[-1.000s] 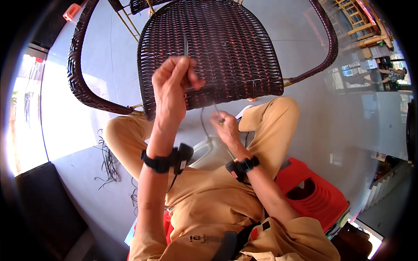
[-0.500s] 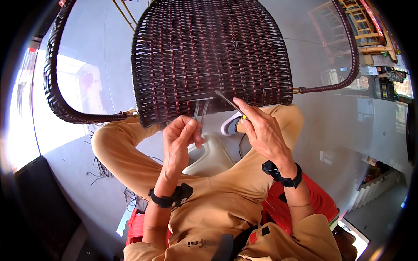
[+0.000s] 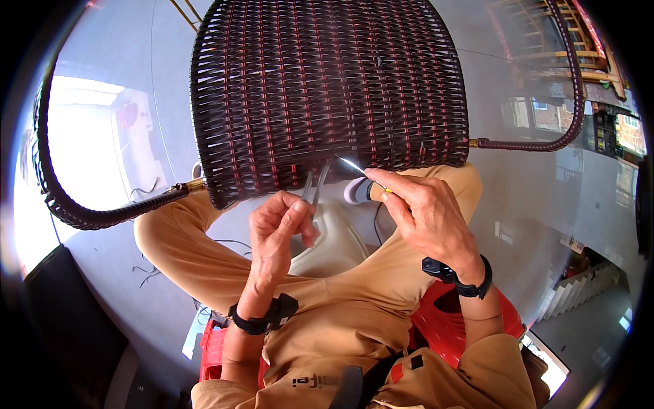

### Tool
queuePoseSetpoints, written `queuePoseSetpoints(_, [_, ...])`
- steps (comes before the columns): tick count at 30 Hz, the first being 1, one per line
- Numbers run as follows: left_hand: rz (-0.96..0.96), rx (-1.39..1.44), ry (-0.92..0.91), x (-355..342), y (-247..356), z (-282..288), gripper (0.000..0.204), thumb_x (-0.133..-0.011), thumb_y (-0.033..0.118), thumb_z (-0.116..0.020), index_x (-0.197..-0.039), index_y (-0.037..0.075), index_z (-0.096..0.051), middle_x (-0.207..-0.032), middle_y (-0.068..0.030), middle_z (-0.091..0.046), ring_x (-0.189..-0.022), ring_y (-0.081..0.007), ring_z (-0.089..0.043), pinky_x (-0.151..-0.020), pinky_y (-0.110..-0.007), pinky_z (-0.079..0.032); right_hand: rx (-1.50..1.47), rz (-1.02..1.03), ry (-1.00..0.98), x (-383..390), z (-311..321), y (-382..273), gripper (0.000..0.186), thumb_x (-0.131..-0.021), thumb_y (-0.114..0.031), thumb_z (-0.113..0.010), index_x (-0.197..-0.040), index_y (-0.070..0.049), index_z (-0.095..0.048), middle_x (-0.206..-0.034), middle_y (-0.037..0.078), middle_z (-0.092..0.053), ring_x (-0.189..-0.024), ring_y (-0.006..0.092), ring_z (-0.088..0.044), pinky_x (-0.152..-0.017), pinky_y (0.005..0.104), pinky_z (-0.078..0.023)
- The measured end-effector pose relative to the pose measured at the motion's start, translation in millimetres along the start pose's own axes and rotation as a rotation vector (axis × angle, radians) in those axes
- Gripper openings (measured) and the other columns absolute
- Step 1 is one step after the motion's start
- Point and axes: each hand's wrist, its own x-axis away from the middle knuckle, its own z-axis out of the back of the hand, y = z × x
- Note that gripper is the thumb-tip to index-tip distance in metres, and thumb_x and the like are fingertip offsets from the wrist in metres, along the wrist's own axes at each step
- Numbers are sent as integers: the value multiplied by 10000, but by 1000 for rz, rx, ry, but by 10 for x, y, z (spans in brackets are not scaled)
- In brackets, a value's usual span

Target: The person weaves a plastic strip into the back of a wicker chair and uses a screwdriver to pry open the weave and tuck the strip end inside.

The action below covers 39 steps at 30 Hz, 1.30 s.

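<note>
A dark brown and red woven chair panel (image 3: 327, 82) fills the upper middle, its lower edge over my lap. Pinched in my left hand (image 3: 279, 221) are two pale, flat strands (image 3: 317, 185) that run up to the panel's lower edge. My right hand (image 3: 432, 215) grips a slim metal tool (image 3: 353, 165) with a bit of yellow near the fingers. The forefinger lies along the tool, and its bright tip reaches the weave just right of the strands. Most of the tool's handle is hidden in my palm.
Wrapped curved arms, one at the left (image 3: 88, 219) and one at the right (image 3: 572, 102), extend from the panel. Below it is a pale plastic-looking object (image 3: 330, 238) between my legs. I sit on a red seat (image 3: 446, 320). Wooden frames (image 3: 579, 48) stand far right.
The panel and its arms appear larger and slightly shifted in view. My right hand has moved a little right and down, and the tool's shaft now glints. My left hand still pinches the strands.
</note>
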Motion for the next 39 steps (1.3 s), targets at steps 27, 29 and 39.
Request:
queuePoseSetpoints(27, [22, -25, 10, -31, 1, -21, 209, -929, 167, -521, -830, -9, -573, -570, -33, -541, -458, -79, -497, -536, -220, -480, 144, 136, -94, -378, 317, -114, 239, -810, -64, -508, -995, -36, -656, -735, 179, -631, -708, 349, -604, -730, 410, -469])
queuePoseSetpoints(29, [29, -23, -7, -32, -10, -2, 220, -926, 174, -527, -828, -17, -575, -593, -44, -554, -496, -90, -509, -517, -225, -459, 319, 70, -247, -474, 387, -256, 241, -816, -69, -510, -1012, -28, -643, -735, 174, -635, -698, 352, -606, -728, 419, -468])
queuePoseSetpoints(39, [2, -34, 13, -29, -23, 1, 208, -927, 169, -526, -829, -8, -573, -564, -31, -540, -458, -77, -498, -542, -225, -486, 121, 9, -65, -125, -18, -122, 291, -821, 1, -508, -1102, 14, -582, -802, 171, -649, -694, 327, -624, -629, 381, -488])
